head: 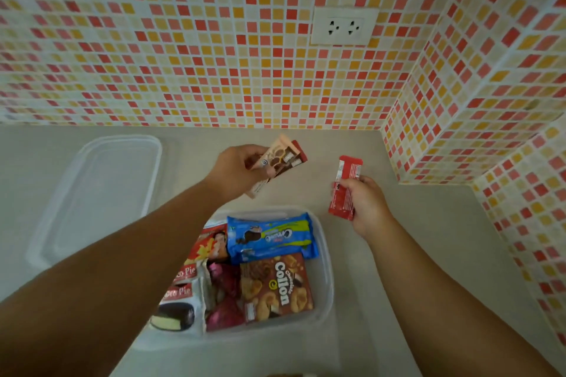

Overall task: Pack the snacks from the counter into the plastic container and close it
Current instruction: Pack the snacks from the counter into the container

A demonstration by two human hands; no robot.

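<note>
A clear plastic container [324, 257] sits on the counter near me, holding a blue cookie pack [271, 236], a brown Collon box [275, 286], Choco Pie packs [183, 283] and a red snack bag [211, 246]. My left hand [237, 173] is above the container's far edge, shut on a beige and brown biscuit pack [283, 159]. My right hand [367, 205] is to the right of the container, shut on a red wafer bar wrapper [346, 185]. The container's clear lid [101, 190] lies on the counter to the left.
The beige counter [413, 254] ends at a mosaic-tiled wall behind, with a white socket [343, 26] on it. A tiled corner pillar [474, 131] juts out on the right. Bare counter shows right of the container.
</note>
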